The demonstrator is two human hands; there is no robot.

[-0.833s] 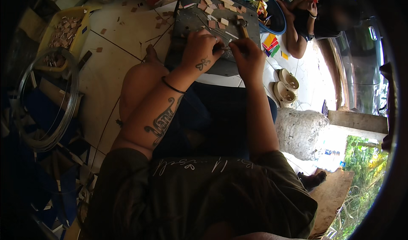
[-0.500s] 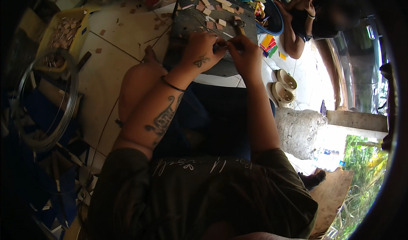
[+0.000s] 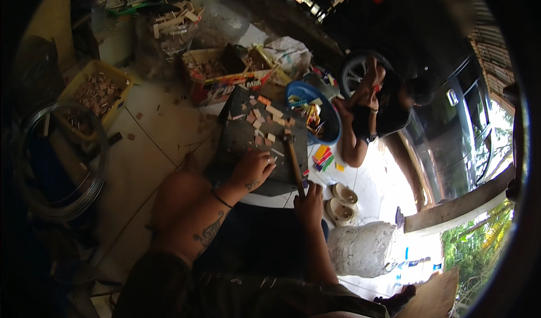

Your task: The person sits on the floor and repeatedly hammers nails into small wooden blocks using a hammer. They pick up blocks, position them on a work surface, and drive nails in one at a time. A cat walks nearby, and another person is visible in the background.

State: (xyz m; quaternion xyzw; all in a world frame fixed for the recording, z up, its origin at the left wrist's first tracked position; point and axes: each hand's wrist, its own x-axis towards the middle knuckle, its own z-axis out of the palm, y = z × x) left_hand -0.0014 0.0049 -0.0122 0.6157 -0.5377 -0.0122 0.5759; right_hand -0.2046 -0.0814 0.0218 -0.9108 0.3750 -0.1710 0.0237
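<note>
**Hammer raised over the slab, its handle running straight out from the right hand**

The right hand (image 3: pixel 309 201) is closed around the lower end of a hammer (image 3: pixel 293 161). The wooden handle runs up and away from that fist, tilting slightly to the left, so its long axis points at the far part of the dark slab (image 3: pixel 242 143); the head sits at the far tip, among small pale wood pieces (image 3: pixel 260 115) scattered on the slab.

The left hand (image 3: pixel 255 169) lies just to the left of the handle, palm down on the slab with fingers curled narrow at a small light piece; whether it pinches that piece I cannot tell. This hand is nearer the pieces; the hammer head is beyond its fingertips and a little to their right.
</note>
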